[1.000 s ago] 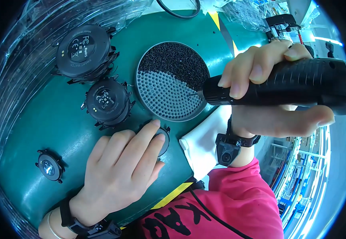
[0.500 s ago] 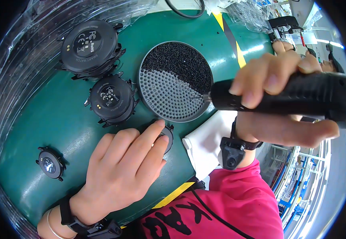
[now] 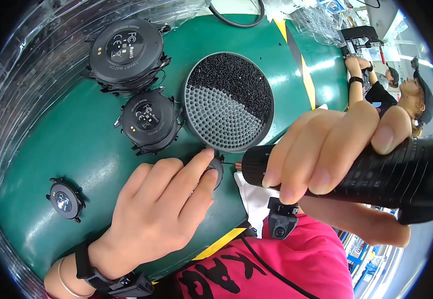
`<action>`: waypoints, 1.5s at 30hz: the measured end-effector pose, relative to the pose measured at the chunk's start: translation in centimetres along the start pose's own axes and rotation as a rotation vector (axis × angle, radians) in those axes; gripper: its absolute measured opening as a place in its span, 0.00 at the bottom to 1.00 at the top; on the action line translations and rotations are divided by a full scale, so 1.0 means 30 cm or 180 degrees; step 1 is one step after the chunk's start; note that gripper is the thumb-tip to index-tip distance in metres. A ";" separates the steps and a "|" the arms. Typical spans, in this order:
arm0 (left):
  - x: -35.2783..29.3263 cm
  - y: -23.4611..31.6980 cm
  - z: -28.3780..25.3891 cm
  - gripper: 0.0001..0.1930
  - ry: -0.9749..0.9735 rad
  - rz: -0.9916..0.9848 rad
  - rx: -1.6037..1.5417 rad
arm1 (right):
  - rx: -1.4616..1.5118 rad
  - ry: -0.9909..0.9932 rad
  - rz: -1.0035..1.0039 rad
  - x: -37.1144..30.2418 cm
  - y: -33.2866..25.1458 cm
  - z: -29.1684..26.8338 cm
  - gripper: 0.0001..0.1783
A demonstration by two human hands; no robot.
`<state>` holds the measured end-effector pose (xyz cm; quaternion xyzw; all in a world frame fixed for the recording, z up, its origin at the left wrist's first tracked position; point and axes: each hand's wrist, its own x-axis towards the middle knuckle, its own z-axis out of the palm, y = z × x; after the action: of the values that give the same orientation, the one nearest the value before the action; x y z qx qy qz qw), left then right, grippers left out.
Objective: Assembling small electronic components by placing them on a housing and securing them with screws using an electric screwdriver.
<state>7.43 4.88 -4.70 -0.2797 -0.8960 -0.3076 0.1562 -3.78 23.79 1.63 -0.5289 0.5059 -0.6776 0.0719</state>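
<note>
My right hand (image 3: 326, 149) is wrapped round a black electric screwdriver (image 3: 383, 179), its bit pointing left. The thin bit tip reaches the edge of a round black smartwatch body (image 3: 218, 174) on the green bench. My left hand (image 3: 164, 209) holds that watch, index finger and thumb on its near side, hiding most of it. Just beyond, a round grey screw tray (image 3: 216, 119) has a dimpled plate, with many tiny black screws (image 3: 231, 77) heaped over its far part. Whether a screw sits on the bit is too small to tell.
Two stacks of watch bodies, a larger stack (image 3: 126, 52) and a smaller stack (image 3: 149, 119), stand left of the tray. A single watch body (image 3: 65, 200) lies far left. White cloth (image 3: 251, 197) lies under the screwdriver. Clear plastic (image 3: 37, 60) lines the left side. A co-worker (image 3: 401, 94) sits far right.
My right hand has brought the screwdriver from the tray's right edge down and left, to the watch under my left hand. The left hand keeps its hold. The whole view has shifted slightly.
</note>
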 end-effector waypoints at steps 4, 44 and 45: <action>-0.006 -0.001 0.000 0.13 -0.0034 -0.0020 -0.0013 | -0.0112 0.0014 0.0125 0.004 0.007 0.035 0.41; -0.015 -0.011 0.009 0.16 -0.0180 -0.0061 -0.0304 | -0.0117 0.0942 -0.0385 -0.033 0.016 -0.058 0.49; -0.017 -0.010 0.011 0.16 -0.0176 -0.0069 -0.0300 | -0.0002 0.1098 -0.0373 -0.030 0.006 -0.048 0.49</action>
<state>7.62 4.67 -5.33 -0.2854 -0.8874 -0.3434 0.1147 -4.60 25.16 1.03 -0.4333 0.4793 -0.7612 -0.0557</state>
